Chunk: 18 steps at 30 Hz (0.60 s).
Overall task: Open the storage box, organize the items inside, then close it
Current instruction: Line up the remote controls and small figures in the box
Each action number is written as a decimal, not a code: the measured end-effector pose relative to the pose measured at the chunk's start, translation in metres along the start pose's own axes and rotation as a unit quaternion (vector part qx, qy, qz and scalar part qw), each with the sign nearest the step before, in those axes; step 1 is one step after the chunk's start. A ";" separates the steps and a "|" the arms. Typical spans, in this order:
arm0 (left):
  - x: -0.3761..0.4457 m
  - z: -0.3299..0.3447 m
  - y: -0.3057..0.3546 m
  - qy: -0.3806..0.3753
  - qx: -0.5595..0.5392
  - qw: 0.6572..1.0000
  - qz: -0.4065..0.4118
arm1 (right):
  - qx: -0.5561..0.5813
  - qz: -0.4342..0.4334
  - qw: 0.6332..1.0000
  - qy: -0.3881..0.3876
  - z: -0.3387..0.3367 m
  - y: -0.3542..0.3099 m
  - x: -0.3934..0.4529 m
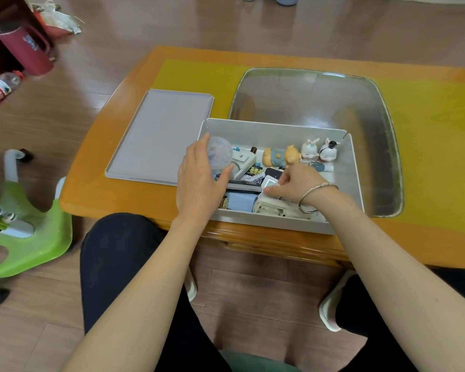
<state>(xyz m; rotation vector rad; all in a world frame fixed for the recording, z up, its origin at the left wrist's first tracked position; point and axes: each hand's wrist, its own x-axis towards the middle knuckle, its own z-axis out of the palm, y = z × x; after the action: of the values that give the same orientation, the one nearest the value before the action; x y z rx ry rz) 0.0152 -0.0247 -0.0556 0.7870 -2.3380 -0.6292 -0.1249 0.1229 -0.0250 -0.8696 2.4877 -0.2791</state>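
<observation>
The grey storage box (274, 130) stands open at the near edge of the wooden table, its flat grey lid (159, 135) lying upside down to its left. My left hand (199, 178) grips a clear round plastic cup-like piece (220, 154) over the box's left end. My right hand (297, 185), a silver bangle on its wrist, pinches a small white device (269, 185) in the box's middle. Inside lie an orange pig figure (279, 155), two white rabbit figures (318, 151), a pale blue case (239, 202), a white pouch (269, 208) and other small items.
A large shiny metal tray (320, 103) lies behind the box on the yellow table mat (427, 116). On the floor to the left are a green plastic stool (32, 232), a red jug (27, 49) and a lying water bottle (0, 88). My knees are below the table edge.
</observation>
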 end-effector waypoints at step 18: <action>0.000 0.000 0.001 0.010 0.047 0.999 0.001 | 0.368 0.023 0.908 0.199 -0.018 0.037 0.010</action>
<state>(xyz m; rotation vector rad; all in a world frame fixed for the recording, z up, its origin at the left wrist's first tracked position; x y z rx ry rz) 0.0151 -0.0244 -0.0548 0.8303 -2.3637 -0.5109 -0.1606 0.1464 -0.0256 -0.4528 2.4138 -1.3884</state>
